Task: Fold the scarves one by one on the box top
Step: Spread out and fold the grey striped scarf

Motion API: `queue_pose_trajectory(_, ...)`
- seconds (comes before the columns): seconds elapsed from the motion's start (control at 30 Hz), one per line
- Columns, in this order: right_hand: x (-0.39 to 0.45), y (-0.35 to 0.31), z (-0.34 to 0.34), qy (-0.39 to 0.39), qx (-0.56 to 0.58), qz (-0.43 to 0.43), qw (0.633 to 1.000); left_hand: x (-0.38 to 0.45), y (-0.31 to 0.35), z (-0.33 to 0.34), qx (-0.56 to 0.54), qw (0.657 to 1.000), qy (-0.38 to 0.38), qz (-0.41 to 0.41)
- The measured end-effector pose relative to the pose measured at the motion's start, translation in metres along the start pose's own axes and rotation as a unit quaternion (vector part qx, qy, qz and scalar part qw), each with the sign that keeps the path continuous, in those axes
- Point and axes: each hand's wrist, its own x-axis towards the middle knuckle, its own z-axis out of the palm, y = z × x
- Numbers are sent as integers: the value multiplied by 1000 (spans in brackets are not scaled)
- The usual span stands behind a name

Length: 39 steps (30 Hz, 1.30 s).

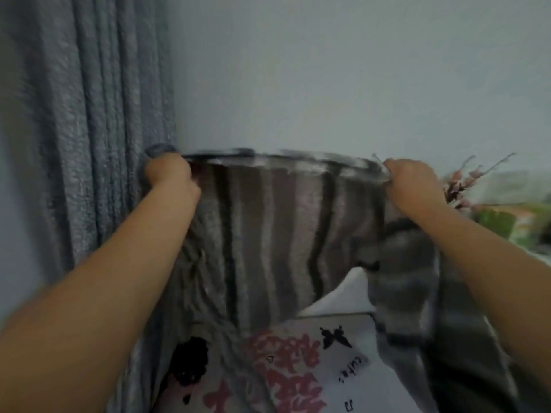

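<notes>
Two of your fists, left hand [167, 171] and right hand [410, 177], gripping the striped scarf [268, 234] raised above the printed box top [337, 377] (blurred), grey curtain [89, 114] left, pale wall [328, 70] behind.

Striped scarf [277, 234] stretched wide between both raised hands, blocks whole 12 o'clock lane. Curtain [89, 144] tight at 9 o'clock, touching scarf end. Flower sprigs [459, 186] crowd 3 o'clock. Box top [313, 368] at 6 o'clock partly bare, hanging scarf folds drape over both its sides.
</notes>
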Motion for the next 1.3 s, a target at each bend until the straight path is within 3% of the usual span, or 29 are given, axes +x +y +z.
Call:
queue_pose_trajectory(0.07,5,-3,-8,-124,-25,-47,991,2,-3,-3,55,998,1,-16)
queue_pose_trajectory(0.1,8,-2,-12,-127,-30,-40,991,7,-8,-8,84,996,-1,-30)
queue_pose_trajectory(0.2,25,3,-19,-2,47,-9,999,18,-20,-25,129,990,27,-53)
queue_pose_trajectory(0.3,27,-15,-21,-116,15,-50,992,10,-41,-41,83,993,23,-81)
queue_pose_trajectory(0.43,26,-19,-3,59,44,36,997,3,-48,-36,1,998,18,-67)
queue_pose_trajectory(0.53,45,-13,13,115,19,24,993,18,-39,-19,-48,997,13,-64)
queue_pose_trajectory(0.6,61,-6,28,2,17,-14,1000,33,-41,-14,-25,997,8,-71)
queue_pose_trajectory(0.67,74,2,47,-175,-16,-48,983,45,-57,-15,12,995,-9,-103)
queue_pose_trajectory(0.7,79,5,56,-213,-32,-49,975,49,-68,-16,32,992,-18,-121)
queue_pose_trajectory(0.77,82,8,69,-167,-22,-15,986,56,-85,-10,40,991,-20,-125)
queue_pose_trajectory(0.9,87,17,62,53,-10,14,998,76,-79,19,-50,996,-39,-66)
queue_pose_trajectory(0.97,85,27,50,111,59,-4,992,77,-73,19,-83,993,-72,-36)
queue_pose_trajectory(1.03,73,34,46,127,100,-46,986,66,-70,-3,-128,986,-109,-19)
queue_pose_trajectory(1.1,46,30,55,108,95,-98,985,46,-78,-46,-136,985,-98,-24)
queue_pose_trajectory(1.2,-27,11,91,74,105,-135,982,12,-115,-152,-59,995,2,-76)
queue_pose_trajectory(1.3,-122,-13,146,15,82,-147,986,-18,-170,-273,58,976,118,-174)
